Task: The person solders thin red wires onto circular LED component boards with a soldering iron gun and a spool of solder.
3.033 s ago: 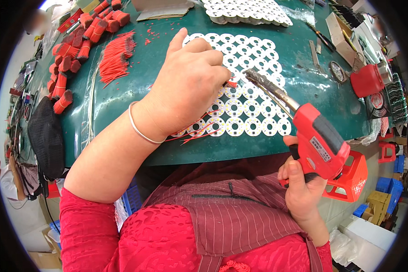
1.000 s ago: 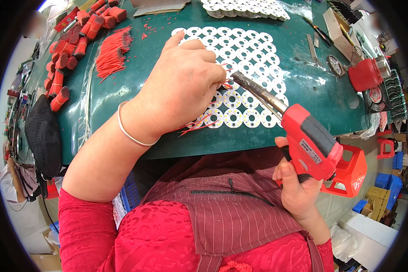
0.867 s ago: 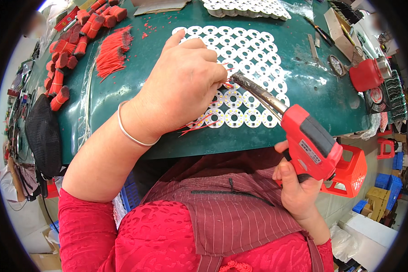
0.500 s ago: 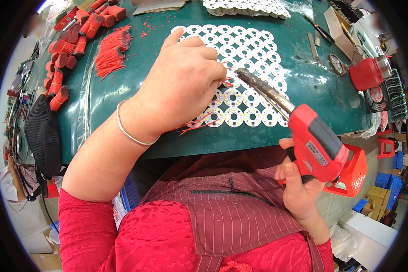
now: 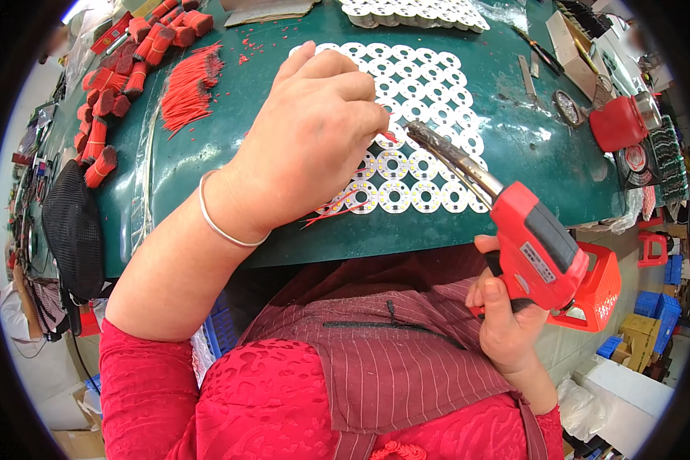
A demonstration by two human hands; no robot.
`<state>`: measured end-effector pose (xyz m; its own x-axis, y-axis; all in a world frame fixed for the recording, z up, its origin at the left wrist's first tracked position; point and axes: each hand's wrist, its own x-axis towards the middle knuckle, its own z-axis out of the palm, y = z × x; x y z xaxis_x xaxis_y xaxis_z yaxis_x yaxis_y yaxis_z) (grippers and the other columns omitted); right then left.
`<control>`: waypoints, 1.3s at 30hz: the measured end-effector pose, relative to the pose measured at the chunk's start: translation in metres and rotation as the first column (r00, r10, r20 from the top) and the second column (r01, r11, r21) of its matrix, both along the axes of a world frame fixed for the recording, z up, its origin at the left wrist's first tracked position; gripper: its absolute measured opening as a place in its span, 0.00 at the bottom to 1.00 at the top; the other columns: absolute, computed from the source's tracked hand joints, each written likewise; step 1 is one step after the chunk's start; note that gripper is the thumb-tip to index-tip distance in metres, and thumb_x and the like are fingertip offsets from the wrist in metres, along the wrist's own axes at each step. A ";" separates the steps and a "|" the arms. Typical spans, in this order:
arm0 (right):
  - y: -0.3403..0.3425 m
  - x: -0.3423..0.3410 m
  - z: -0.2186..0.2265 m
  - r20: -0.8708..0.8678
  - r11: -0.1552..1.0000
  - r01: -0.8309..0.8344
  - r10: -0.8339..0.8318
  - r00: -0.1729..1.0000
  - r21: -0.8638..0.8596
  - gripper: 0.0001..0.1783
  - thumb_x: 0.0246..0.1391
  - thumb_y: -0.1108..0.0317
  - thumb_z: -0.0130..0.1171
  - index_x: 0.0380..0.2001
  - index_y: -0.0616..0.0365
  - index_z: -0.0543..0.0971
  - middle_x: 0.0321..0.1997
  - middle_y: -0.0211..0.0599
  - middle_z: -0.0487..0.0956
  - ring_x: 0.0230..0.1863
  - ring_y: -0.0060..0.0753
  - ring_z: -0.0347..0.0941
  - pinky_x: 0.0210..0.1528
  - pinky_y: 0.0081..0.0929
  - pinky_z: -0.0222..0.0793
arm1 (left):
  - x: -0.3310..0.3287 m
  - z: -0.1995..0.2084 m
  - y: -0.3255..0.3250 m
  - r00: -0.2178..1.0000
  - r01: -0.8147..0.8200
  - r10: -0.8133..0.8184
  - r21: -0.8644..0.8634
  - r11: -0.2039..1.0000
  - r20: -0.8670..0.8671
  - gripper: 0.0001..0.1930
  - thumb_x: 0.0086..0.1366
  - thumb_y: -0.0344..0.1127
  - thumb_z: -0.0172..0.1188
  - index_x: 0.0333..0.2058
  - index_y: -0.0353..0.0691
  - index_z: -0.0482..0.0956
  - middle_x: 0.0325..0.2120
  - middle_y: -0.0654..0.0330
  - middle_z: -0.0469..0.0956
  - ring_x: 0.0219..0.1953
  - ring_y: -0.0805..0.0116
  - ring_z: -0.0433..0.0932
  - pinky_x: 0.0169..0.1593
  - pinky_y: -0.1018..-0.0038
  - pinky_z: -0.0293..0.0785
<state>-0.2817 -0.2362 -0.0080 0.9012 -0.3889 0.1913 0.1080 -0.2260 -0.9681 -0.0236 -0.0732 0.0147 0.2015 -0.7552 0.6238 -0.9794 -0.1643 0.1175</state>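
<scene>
My left hand (image 5: 310,126) is over a panel of round white LED boards (image 5: 394,196), its thumb and fingers pinched on a thin red wire (image 5: 389,138) that pokes out by the fingertips. In my right hand (image 5: 506,314) is a red-and-black soldering gun (image 5: 535,241), gripped by the handle. Its dark, crusted tip points up and left, just right of the pinched fingers and above the boards. More red wires (image 5: 337,205) stick out at the panel's near left corner. My left hand hides the panel's left part.
Loose cut red wires (image 5: 192,88) lie in a heap to the left, beside tied red wire bundles (image 5: 96,142). A stack of more boards (image 5: 414,14) is at the back. To the right are tweezers (image 5: 540,50), a red bottle (image 5: 619,126) and a solder coil (image 5: 569,109).
The soldering gun's tip has drawn slightly right, away from my left fingers. My left hand has shifted a little to the right, still pinching.
</scene>
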 end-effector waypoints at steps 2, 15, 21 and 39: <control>0.000 -0.001 0.000 0.008 1.000 0.008 -0.008 1.000 0.012 0.25 0.65 0.72 0.54 0.62 0.67 0.63 0.57 0.51 0.75 0.27 0.18 0.68 0.29 0.23 0.74 | -0.002 0.002 0.000 1.000 0.020 -0.020 -0.030 0.999 -0.002 0.05 0.48 0.25 0.67 0.26 0.41 0.82 0.26 0.63 0.74 0.40 0.60 0.76 0.51 0.62 0.70; 0.001 -0.009 0.003 -0.041 1.000 -0.002 0.001 0.999 -0.007 0.23 0.65 0.74 0.53 0.61 0.66 0.64 0.52 0.48 0.74 0.27 0.19 0.68 0.29 0.24 0.73 | -0.009 -0.001 0.002 1.000 -0.029 0.029 0.094 0.995 0.009 0.05 0.50 0.27 0.68 0.27 0.45 0.83 0.24 0.63 0.72 0.39 0.60 0.76 0.64 0.51 0.65; -0.001 -0.013 -0.001 -0.062 0.999 -0.025 0.023 0.998 -0.022 0.23 0.65 0.75 0.52 0.61 0.66 0.64 0.50 0.46 0.74 0.28 0.20 0.68 0.29 0.25 0.73 | -0.011 0.000 0.002 0.999 -0.031 0.030 0.107 0.994 0.012 0.06 0.50 0.27 0.67 0.28 0.45 0.84 0.25 0.63 0.73 0.39 0.60 0.76 0.64 0.50 0.64; 0.000 -0.009 0.001 -0.063 0.999 0.007 -0.010 0.998 -0.050 0.19 0.62 0.78 0.58 0.55 0.67 0.71 0.49 0.44 0.79 0.29 0.19 0.72 0.32 0.22 0.73 | -0.011 -0.001 0.000 0.999 -0.033 0.030 0.103 0.994 0.030 0.04 0.50 0.27 0.66 0.26 0.44 0.83 0.24 0.63 0.72 0.37 0.60 0.75 0.63 0.51 0.65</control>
